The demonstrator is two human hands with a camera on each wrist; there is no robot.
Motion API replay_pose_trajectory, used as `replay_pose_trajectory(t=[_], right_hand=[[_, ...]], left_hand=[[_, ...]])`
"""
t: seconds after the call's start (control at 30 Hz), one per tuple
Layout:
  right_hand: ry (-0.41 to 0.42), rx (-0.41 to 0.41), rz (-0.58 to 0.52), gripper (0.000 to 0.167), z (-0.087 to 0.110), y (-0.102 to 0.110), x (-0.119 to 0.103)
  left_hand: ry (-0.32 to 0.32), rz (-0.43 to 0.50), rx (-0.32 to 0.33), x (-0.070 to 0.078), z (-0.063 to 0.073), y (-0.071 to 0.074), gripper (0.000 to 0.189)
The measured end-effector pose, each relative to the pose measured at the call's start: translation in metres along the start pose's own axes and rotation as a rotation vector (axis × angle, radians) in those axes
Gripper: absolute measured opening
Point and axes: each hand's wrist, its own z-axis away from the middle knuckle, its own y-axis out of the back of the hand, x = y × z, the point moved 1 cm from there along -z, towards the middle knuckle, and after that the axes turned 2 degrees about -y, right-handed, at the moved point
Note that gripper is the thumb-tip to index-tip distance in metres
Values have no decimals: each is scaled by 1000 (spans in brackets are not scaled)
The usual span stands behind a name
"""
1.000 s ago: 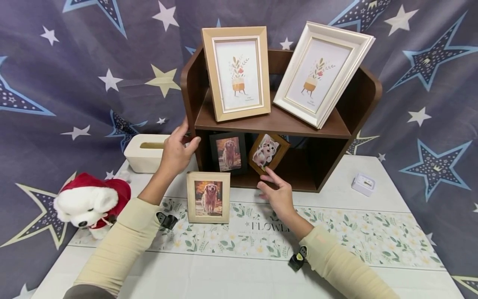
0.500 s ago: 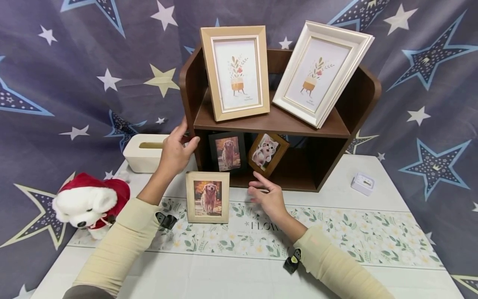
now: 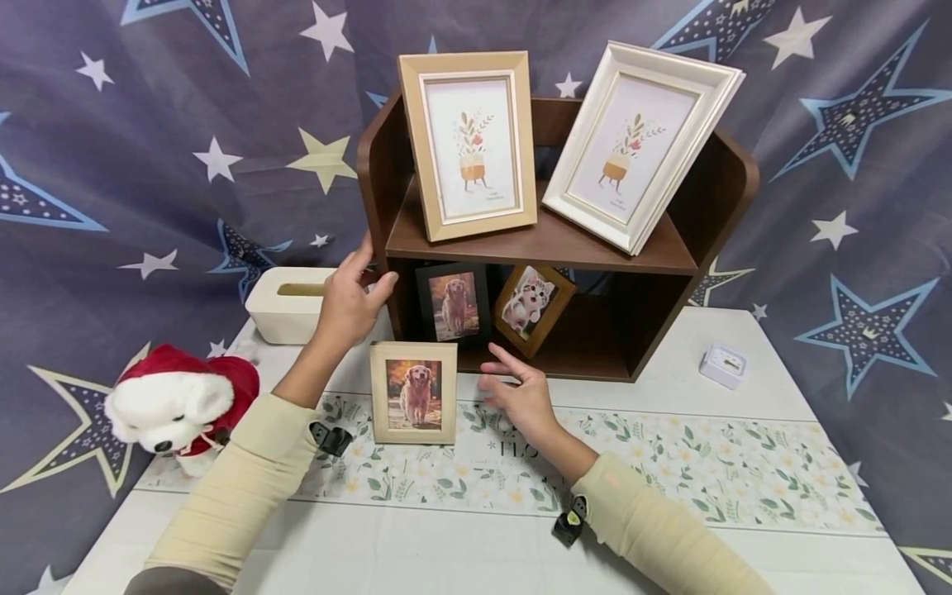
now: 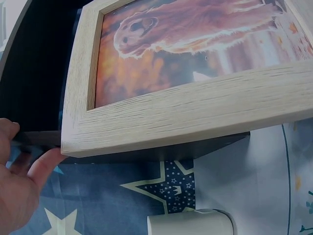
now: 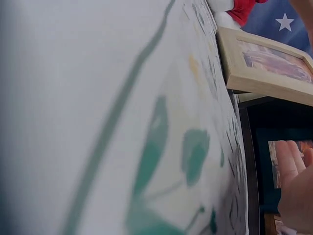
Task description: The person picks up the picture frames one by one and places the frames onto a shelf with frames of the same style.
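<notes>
My left hand (image 3: 348,304) holds the left side panel of a dark brown two-tier shelf (image 3: 543,244), its thumb at the front edge and fingers on the outer side. My right hand (image 3: 524,401) hovers in front of the lower tier, fingers extended and touching nothing. Inside that tier stand a black photo frame (image 3: 483,310) with a dog picture and a tilted brown frame (image 3: 563,302) with a kitten picture. A light wood frame (image 3: 378,397) with a dog picture stands before the shelf; in the left wrist view the same wooden frame (image 4: 195,100) looms close.
On the shelf top lean a tan frame (image 3: 416,149) and a tilted white frame (image 3: 669,178). A white tissue box (image 3: 286,318) and a plush dog in red (image 3: 178,405) stand left. A small white clock (image 3: 723,366) lies right. A floral runner (image 3: 744,471) crosses the table.
My right hand has drawn away from the kitten frame, moving left and slightly down. The left hand stays on the shelf's side, and the frames have not visibly shifted.
</notes>
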Motion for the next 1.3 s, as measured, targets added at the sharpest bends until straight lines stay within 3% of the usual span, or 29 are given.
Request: replay_pose_trajectory(t=[0.43,0.93,1.3], right_hand=[[-2,-47,-6,59,2,-21,-2],[-34,-83,24,63,5,-29,-1],[-7,-102,37,65,8,-38,-1]], left_hand=[[2,1,-3,-1,0,0,73],[9,5,-6,0,0,0,73],[8,11,-2,0,0,0,73]])
